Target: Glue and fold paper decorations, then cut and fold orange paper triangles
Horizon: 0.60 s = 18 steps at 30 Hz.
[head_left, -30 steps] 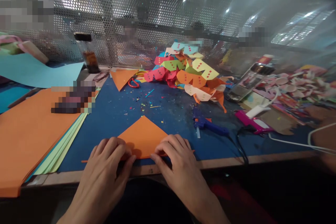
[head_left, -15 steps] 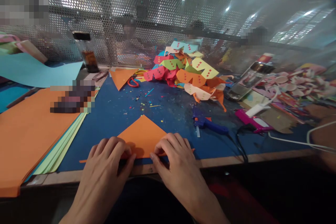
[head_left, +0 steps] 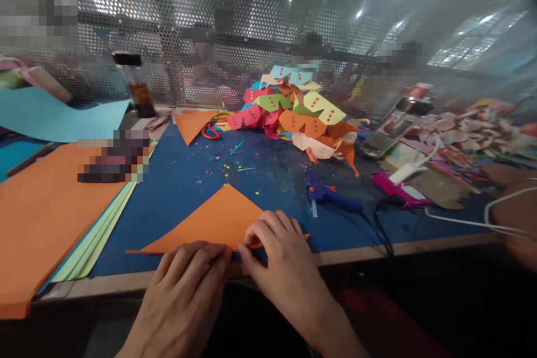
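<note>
An orange sheet of paper (head_left: 218, 215), folded into a triangle, lies by the table's front edge with its point facing away from me. At the middle of its near edge, my left hand (head_left: 187, 277) is closed on the paper, thumb mostly hidden under the fingers. Just to the right, my right hand (head_left: 279, 249) pinches the same edge between thumb and curled fingers. Thin ends of the paper stick out at both sides. How many layers lie under the fingertips is hidden.
A blue glue gun (head_left: 331, 198) lies right of the paper. Left is a stack of coloured paper (head_left: 46, 207). Behind are red-handled scissors (head_left: 211, 132), an orange triangle (head_left: 192, 123), a pile of paper shapes (head_left: 289, 103) and two bottles (head_left: 138, 86). A magenta power strip (head_left: 398, 190) trails a cable.
My left hand has slid right and nearer to me along the paper's front edge, uncovering its left part. The right hand has stayed in nearly the same place.
</note>
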{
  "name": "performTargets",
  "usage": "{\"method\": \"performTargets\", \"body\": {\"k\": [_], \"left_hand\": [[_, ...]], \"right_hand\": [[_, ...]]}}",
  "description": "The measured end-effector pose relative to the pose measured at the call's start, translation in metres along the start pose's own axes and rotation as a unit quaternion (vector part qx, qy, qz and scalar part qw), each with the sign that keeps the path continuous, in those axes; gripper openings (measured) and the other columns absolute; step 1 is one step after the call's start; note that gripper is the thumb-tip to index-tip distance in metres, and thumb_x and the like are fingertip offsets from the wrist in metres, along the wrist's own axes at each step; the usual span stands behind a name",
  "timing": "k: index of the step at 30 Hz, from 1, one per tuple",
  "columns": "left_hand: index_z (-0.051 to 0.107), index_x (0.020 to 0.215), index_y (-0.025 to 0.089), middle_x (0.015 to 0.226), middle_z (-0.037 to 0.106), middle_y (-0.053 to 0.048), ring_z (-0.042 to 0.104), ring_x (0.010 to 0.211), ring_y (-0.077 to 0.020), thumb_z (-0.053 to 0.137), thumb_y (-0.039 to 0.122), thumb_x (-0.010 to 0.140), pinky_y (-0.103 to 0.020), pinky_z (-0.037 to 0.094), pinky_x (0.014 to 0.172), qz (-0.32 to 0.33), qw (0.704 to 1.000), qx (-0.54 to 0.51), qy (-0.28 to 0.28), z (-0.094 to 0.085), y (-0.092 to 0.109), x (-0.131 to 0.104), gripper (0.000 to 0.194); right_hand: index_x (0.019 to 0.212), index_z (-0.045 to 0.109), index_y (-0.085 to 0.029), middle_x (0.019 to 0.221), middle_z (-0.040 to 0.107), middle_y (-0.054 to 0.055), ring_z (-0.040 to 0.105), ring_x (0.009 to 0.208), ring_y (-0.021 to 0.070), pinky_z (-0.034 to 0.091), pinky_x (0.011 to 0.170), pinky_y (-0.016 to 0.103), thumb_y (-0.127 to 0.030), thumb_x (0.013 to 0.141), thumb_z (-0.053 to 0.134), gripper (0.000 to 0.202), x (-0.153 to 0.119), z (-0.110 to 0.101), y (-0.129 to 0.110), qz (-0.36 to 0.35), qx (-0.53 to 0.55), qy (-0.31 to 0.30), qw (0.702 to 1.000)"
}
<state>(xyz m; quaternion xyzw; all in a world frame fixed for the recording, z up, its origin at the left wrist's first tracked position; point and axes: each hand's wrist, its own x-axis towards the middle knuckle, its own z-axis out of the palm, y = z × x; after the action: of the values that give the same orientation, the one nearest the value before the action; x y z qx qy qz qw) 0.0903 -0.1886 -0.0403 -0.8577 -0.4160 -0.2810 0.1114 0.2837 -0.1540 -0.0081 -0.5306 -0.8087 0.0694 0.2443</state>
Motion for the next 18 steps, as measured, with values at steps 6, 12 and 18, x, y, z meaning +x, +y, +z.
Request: {"method": "performTargets", "body": {"k": [6,12,18], "left_hand": [[0.061,0.121,0.015,0.110,0.070,-0.008,0.062,0.096,-0.0243,0.046,0.022,0.100,-0.039,0.045,0.084,0.005,0.999,0.033,-0.012,0.003,0.008,0.002,0.027],[0.061,0.125,0.015,0.110,0.070,-0.006,0.060,0.100,-0.0231,0.043,0.023,0.102,-0.039,0.042,0.090,0.001,0.999,0.035,-0.015,0.003,0.009,0.004,0.030],[0.062,0.118,0.009,0.106,0.069,-0.009,0.060,0.100,-0.0242,0.036,0.020,0.103,-0.039,0.041,0.093,0.008,0.999,0.036,0.002,0.004,0.013,0.009,0.032]], "right_hand": [[0.078,0.054,-0.023,0.086,0.063,-0.001,0.055,0.086,0.0215,0.040,0.074,0.037,-0.010,0.081,0.071,0.021,-0.001,0.001,0.000,0.002,0.005,0.005,1.000],[0.077,0.054,-0.023,0.084,0.062,0.000,0.055,0.085,0.0221,0.039,0.073,0.037,-0.011,0.082,0.069,0.020,-0.001,0.001,0.000,-0.001,-0.004,0.004,1.000],[0.078,0.055,-0.022,0.084,0.062,0.000,0.055,0.085,0.0223,0.037,0.074,0.038,-0.007,0.080,0.068,0.020,-0.003,-0.001,0.004,0.007,-0.006,0.011,1.000]]}}
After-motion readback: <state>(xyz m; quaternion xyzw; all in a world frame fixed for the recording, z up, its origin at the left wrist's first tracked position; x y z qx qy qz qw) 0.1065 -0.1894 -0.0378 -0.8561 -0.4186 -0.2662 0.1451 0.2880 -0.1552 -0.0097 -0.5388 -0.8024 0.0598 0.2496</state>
